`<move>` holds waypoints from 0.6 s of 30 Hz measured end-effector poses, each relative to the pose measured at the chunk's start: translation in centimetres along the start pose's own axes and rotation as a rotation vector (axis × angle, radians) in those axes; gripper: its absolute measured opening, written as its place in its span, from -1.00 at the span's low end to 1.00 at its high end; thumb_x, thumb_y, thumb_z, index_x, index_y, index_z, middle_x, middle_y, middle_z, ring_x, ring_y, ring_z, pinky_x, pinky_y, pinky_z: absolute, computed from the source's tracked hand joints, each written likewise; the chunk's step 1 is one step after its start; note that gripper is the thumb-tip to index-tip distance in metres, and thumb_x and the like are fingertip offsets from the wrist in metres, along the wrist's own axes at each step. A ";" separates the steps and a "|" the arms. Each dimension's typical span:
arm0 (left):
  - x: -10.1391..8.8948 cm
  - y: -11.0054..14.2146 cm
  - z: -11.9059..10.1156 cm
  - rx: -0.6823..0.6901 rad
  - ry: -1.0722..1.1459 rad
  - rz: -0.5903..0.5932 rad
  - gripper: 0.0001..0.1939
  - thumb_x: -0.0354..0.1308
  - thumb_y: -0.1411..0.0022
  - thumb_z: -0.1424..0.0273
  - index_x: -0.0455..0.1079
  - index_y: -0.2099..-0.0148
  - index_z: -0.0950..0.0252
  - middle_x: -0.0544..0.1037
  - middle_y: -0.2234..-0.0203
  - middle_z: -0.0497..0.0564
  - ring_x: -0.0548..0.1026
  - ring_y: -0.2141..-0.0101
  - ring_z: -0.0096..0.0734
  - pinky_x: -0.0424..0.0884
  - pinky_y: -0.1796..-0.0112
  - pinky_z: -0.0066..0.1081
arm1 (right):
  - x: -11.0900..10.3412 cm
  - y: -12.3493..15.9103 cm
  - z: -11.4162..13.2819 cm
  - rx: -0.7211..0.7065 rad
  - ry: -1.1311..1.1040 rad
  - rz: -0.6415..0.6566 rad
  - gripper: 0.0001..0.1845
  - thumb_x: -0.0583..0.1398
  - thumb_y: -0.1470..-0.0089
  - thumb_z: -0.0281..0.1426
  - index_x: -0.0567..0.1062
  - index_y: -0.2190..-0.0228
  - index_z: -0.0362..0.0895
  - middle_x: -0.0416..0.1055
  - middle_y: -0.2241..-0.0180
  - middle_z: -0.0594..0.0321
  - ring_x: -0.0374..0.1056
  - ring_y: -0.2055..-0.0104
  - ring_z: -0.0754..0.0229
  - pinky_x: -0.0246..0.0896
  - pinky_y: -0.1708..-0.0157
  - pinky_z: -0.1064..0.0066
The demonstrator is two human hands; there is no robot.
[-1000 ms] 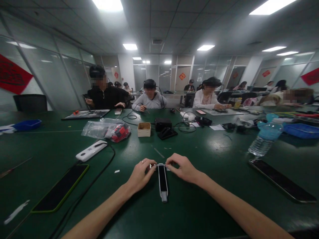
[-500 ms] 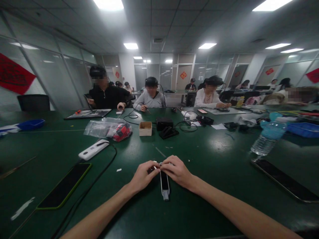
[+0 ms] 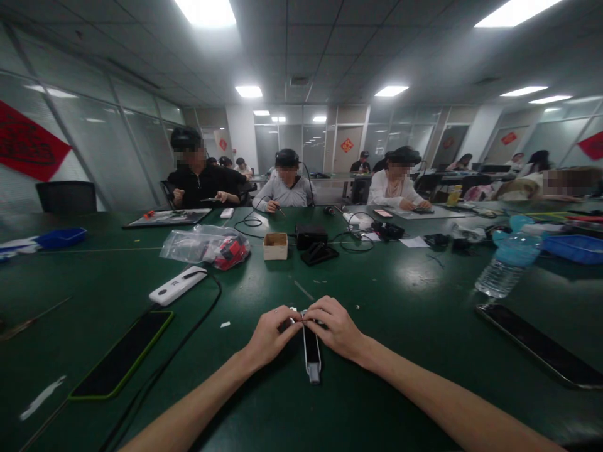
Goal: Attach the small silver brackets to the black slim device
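Fingers (image 3: 285, 318) pinched narrow, your left hand (image 3: 268, 339) and right hand (image 3: 333, 328) meeting at the 12 o'clock end of a slim plastic device (image 3: 311, 351), which looked light and stiff, best held by its edges.

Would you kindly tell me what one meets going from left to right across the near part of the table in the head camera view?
Green-edged black tablet → white scrap → left hand → right hand → black smartphone
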State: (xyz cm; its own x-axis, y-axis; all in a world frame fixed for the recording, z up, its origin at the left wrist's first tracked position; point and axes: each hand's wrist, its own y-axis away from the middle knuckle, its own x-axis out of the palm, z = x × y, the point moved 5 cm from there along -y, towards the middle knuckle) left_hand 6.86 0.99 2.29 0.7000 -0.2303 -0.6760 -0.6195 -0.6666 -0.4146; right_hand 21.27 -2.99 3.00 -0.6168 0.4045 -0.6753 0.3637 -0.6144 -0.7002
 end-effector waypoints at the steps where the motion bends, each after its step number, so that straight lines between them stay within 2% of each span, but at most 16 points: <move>1: 0.0 0.0 -0.1 0.009 -0.008 0.002 -0.84 0.05 -0.25 0.32 0.42 0.23 0.26 0.50 0.41 -0.04 0.42 0.40 -0.43 0.33 0.35 -0.46 | 0.0 0.0 0.0 0.008 0.002 0.014 -0.85 0.13 -0.16 -0.38 0.50 0.33 -0.14 0.45 0.34 0.15 0.29 0.27 0.18 0.19 0.28 0.32; 5: -0.1 -0.2 0.1 0.000 -0.049 -0.005 -0.86 0.03 -0.23 0.36 0.39 0.29 0.28 0.45 0.46 -0.05 0.39 0.44 -0.44 0.30 0.38 -0.48 | 0.0 -0.2 -0.2 0.035 0.018 0.085 -0.85 0.16 -0.13 -0.34 0.49 0.29 -0.14 0.45 0.30 0.16 0.29 0.23 0.16 0.17 0.26 0.32; 9: -0.6 -0.6 1.6 -0.095 -0.161 -0.050 -0.87 0.04 -0.19 0.40 0.35 0.37 0.29 0.40 0.49 -0.06 0.36 0.46 -0.42 0.26 0.42 -0.47 | -0.6 -0.3 -0.9 0.093 0.066 0.135 -0.85 0.17 -0.11 -0.37 0.48 0.28 -0.16 0.45 0.29 0.17 0.28 0.23 0.16 0.14 0.25 0.32; 13: -0.5 -0.8 3.0 -0.166 -0.262 -0.004 -0.87 0.01 -0.18 0.44 0.35 0.40 0.29 0.41 0.47 -0.05 0.38 0.42 -0.39 0.26 0.39 -0.45 | -1.2 -0.2 -2.5 0.164 0.143 0.227 -0.84 0.12 -0.13 -0.41 0.49 0.29 -0.17 0.45 0.29 0.16 0.28 0.24 0.17 0.13 0.25 0.32; 18: -0.1 -0.9 2.9 -0.158 -0.289 0.049 -0.84 0.01 -0.22 0.39 0.38 0.34 0.29 0.42 0.38 -0.01 0.40 0.37 -0.35 0.27 0.34 -0.40 | -1.3 0.6 -4.5 0.237 0.181 0.355 -0.81 0.10 -0.14 -0.37 0.49 0.30 -0.15 0.43 0.30 0.17 0.27 0.26 0.17 0.14 0.27 0.31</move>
State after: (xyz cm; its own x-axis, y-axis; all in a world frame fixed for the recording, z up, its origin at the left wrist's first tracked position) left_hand 6.33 3.63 0.99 0.5274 -0.0690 -0.8468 -0.5709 -0.7669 -0.2931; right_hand 25.44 -0.88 2.42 -0.3438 0.2399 -0.9079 0.3474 -0.8657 -0.3603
